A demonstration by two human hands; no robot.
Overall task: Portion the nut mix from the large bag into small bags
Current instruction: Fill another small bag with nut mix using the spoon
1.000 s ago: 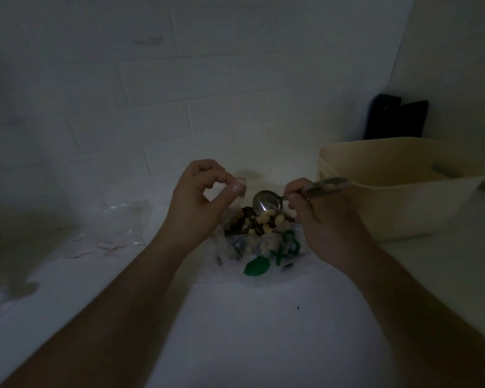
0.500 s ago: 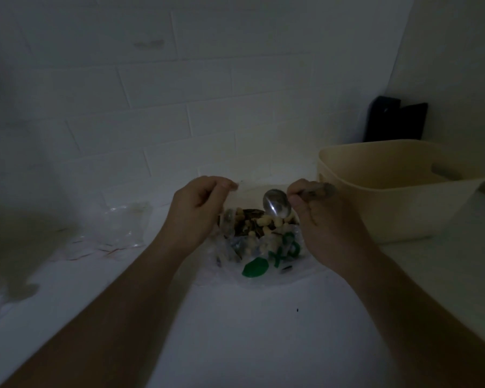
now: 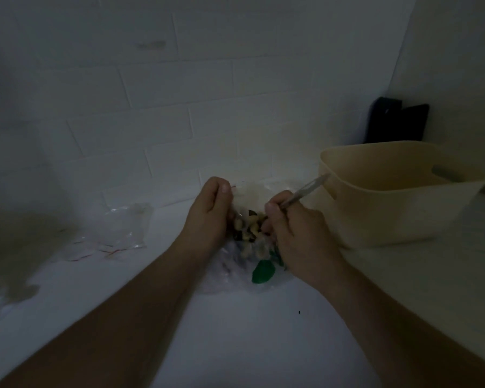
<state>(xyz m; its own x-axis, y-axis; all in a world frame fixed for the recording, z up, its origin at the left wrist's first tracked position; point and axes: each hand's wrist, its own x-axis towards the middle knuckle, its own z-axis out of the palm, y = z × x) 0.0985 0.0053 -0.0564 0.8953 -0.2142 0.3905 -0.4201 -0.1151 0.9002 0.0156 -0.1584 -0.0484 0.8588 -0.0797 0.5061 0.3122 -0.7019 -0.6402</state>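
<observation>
- Plunged since a second ago, the metal spoon (image 3: 305, 190) has its bowl down in the nut mix (image 3: 248, 225); only the handle shows.
- Right hand (image 3: 297, 231) grips that handle, fingers curled.
- Left hand (image 3: 210, 214) pinches the rim of the large clear plastic bag (image 3: 235, 264) on the white counter (image 3: 235, 331).
- Green printing on the bag is unreadable.
- Small clear bags (image 3: 118, 231) lie left; a beige plastic tub (image 3: 398, 197) stands right.

**Plastic, metal and tile in a dim corner**

Large bag (image 3: 235, 264) is thin clear plastic, crinkled, w/ a glossy green print. Spoon (image 3: 305, 190) handle is polished metal, catching light. Small bags (image 3: 123, 231) at left: clear glossy film w/ red strips. Tub (image 3: 389, 217) is smooth matt cream plastic. Wall (image 3: 207, 93) tiles look matt white; counter (image 3: 235, 331) smooth, white, low sheen.
</observation>
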